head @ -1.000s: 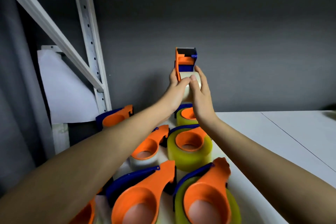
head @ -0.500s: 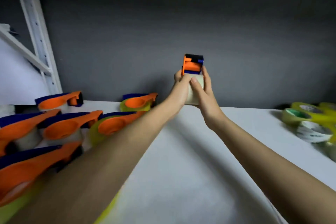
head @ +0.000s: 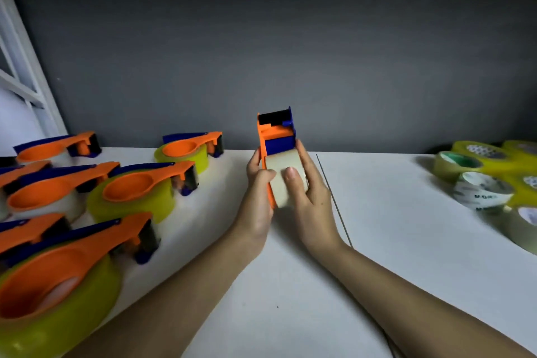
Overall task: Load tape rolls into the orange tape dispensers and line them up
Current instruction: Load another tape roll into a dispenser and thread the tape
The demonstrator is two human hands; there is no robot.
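Both hands, left hand [head: 257,183] and right hand [head: 308,192], grasp an orange tape dispenser [head: 276,136] holding a clear tape roll [head: 280,180]. Several loaded dispensers [head: 136,189] sit lined up at left; loose tape rolls [head: 482,189] remain at right.

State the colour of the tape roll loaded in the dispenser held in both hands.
Pale cream, almost white: the tape roll in the orange-and-blue dispenser, seen in the head view.

A white table [head: 392,241] carries loaded orange dispensers [head: 139,192] at left and loose tape rolls [head: 482,186] at right.
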